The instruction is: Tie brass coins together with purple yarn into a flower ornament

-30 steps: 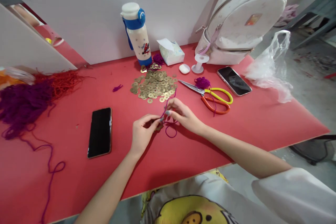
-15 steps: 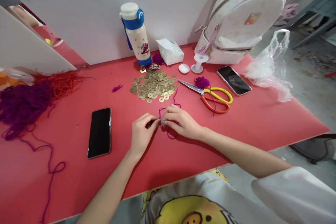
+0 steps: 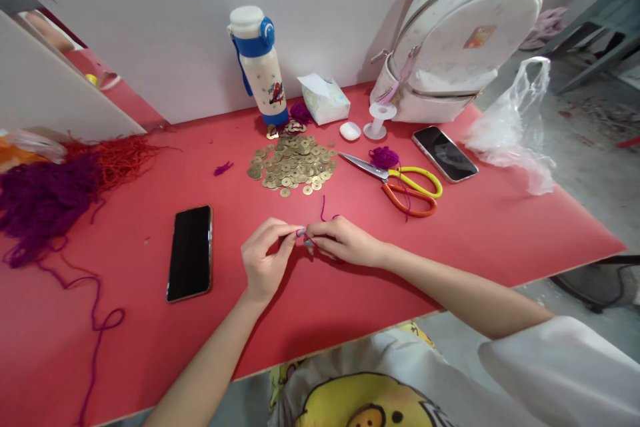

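Note:
My left hand and my right hand meet fingertip to fingertip over the red table, just in front of me. Both pinch a short purple thread whose free end sticks up behind my right fingers. Something small sits between the fingertips; I cannot make it out. A pile of brass coins with holes lies a little beyond my hands. Scissors with yellow and orange handles lie to the right of the coins, a purple thread ball beside their blades.
A black phone lies left of my hands, another phone at the right. Purple and red yarn is heaped at the left edge. A bottle, tissue pack, empty spool, white backpack and plastic bag stand at the back.
Both hands have drawn slightly toward me and closed together. The loose thread loop that lay under my right hand is gone from sight; only a short end shows.

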